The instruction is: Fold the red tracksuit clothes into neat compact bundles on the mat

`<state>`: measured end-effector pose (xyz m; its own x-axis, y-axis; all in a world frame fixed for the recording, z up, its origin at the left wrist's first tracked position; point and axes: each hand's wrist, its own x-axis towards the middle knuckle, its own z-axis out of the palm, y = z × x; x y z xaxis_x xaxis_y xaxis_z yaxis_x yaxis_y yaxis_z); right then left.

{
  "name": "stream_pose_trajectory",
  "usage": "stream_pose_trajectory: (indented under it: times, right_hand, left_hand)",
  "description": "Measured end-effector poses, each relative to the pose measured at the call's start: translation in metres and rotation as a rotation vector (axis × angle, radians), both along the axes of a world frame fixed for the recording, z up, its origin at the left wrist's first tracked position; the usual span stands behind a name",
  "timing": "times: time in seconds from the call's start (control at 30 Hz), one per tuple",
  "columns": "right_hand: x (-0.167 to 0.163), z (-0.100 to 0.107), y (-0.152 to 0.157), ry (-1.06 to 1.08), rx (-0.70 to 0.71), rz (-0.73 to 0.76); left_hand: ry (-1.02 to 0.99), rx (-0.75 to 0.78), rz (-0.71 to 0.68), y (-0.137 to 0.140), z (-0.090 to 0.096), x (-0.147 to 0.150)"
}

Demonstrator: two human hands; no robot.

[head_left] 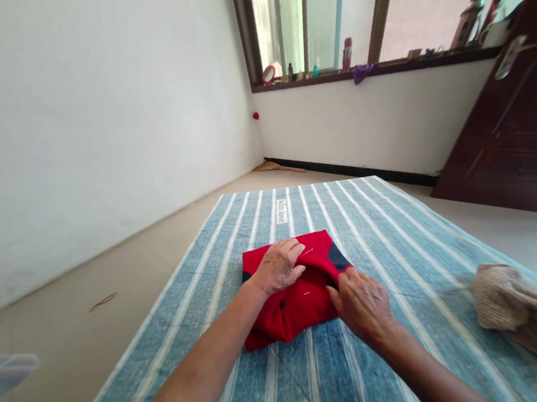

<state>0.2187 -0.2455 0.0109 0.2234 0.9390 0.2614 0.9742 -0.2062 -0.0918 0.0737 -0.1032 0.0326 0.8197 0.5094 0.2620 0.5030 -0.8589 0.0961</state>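
Observation:
A red garment point(300, 313) with dark navy patches lies folded into a compact bundle on a blue-and-white striped cloth point(368, 236). My left hand point(280, 265) rests on top of the garment, its fingers stretched over the fabric and the thumb apart. At the bundle's right edge, my right hand point(362, 299) grips the fabric between thumb and fingers, close to a navy patch. Between my hands the red layers gape in a dark fold. Small white marks show on the fabric. The cloth under my left palm is hidden.
A beige knitted item point(504, 300) lies at the right side of the striped cloth. A translucent plastic container point(7, 373) is at the lower left. Behind are a broom point(279, 166) on the floor, a windowsill point(392, 66) with bottles and a dark red door point(505, 139).

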Motion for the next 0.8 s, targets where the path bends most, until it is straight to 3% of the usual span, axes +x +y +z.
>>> stream_pose_trajectory:
  times: [0.1, 0.23, 0.4, 0.6, 0.8]
  right_hand:
    - [-0.001, 0.005, 0.001, 0.002, 0.070, 0.051]
    - [-0.013, 0.003, 0.001, 0.092, 0.206, 0.265]
    - [-0.044, -0.005, 0.003, 0.260, 0.176, 0.441]
    - [-0.070, -0.007, 0.000, 0.347, 0.093, 0.439]
    - [-0.082, -0.018, -0.003, 0.417, 0.148, 0.361]
  left_hand:
    - [-0.091, 0.008, 0.101, -0.008, 0.007, -0.020]
    - [-0.228, 0.010, 0.247, -0.030, 0.005, -0.050]
    - [-0.305, -0.074, 0.314, -0.053, -0.010, -0.070]
    - [-0.401, -0.403, 0.577, -0.052, -0.012, -0.069]
    - [-0.473, -0.715, 0.636, -0.035, -0.010, -0.060]
